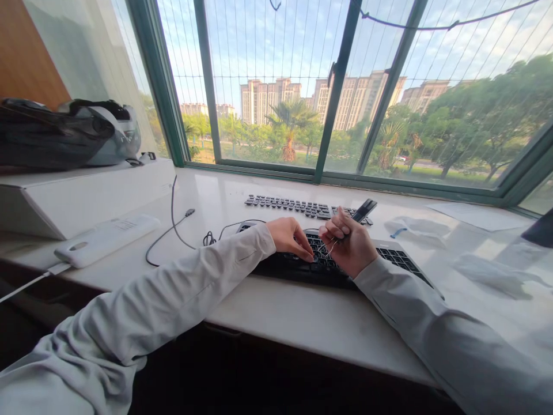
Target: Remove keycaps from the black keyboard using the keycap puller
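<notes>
- Daylight comes through a wide green-framed window (pixel 276 86) at 12 o'clock, with trees and tower blocks beyond; below it runs a pale worktop (pixel 302 323).
- A black keyboard (pixel 302 268) lies on the worktop at the centre, under both hands.
- The left hand (pixel 290 236) is loosely spread and grips nothing; its fingertips rest on the keys at the keyboard's 9 o'clock end.
- The right hand (pixel 352 248) is closed around a wire-looped tool (pixel 364 210), just above the keys. The dark handle juts out toward 1 o'clock and the thin wire ends point down toward 8 o'clock, near the left fingertips.
- The tool looks light, with a stiff handle and springy, easily bent wires, so the handle is probably the safe place to hold it.
- A strip of dark keys (pixel 298 205) lies at 12 o'clock from the keyboard; I cannot tell whether it is loose caps or a slim board.
- A black bag (pixel 47 135) sits on a white box (pixel 86 196) at 10 o'clock, its contents hidden.
- A clear plastic bag (pixel 410 227) lies at 2 o'clock, its contents unclear.
</notes>
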A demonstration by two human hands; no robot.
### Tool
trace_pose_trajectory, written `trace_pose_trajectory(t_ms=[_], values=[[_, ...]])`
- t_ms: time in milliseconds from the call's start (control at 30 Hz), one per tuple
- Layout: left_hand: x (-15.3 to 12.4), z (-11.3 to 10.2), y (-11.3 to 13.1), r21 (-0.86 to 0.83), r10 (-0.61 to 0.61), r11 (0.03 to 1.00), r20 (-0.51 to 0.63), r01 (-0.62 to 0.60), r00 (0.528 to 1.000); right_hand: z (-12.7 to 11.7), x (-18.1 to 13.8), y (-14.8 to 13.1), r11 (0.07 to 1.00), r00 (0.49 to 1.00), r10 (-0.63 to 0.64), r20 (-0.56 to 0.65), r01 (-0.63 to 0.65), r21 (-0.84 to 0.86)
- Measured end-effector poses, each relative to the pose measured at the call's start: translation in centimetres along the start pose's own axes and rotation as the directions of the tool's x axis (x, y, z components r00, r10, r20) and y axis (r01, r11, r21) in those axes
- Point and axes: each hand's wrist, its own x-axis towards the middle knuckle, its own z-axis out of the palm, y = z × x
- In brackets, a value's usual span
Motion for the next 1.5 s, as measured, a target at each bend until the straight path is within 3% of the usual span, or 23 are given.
trace_pose_trajectory(t_ms=[133,433,867,1267,1500], values=[[0.1,0.3,-0.1,-0.054,-0.070,0.996,-0.018,0.069,0.997,0.3,-0.4,0.5,0.994,0.995,0.103,0.017,-0.104,0.034],[0.2,0.4,-0.1,-0.100,-0.101,0.990,-0.019,0.098,0.995,0.4,-0.2,1.3,0.985,0.992,0.124,-0.017,-0.126,-0.115],[0.6,0.4,-0.8,-0.149,-0.105,0.983,0.020,0.107,0.994,0.2,0.4,1.8,0.985,0.996,0.019,-0.088,-0.034,-0.171],[1.2,0.0,-1.5,-0.164,-0.112,0.977,0.128,0.133,0.985,1.5,0.6,2.3,0.965,0.980,-0.001,-0.200,-0.051,-0.256],[1.3,0.0,-1.8,-0.189,-0.099,0.973,0.163,0.129,0.982,1.8,0.4,2.9,0.969,0.984,-0.025,-0.178,-0.020,-0.246]])
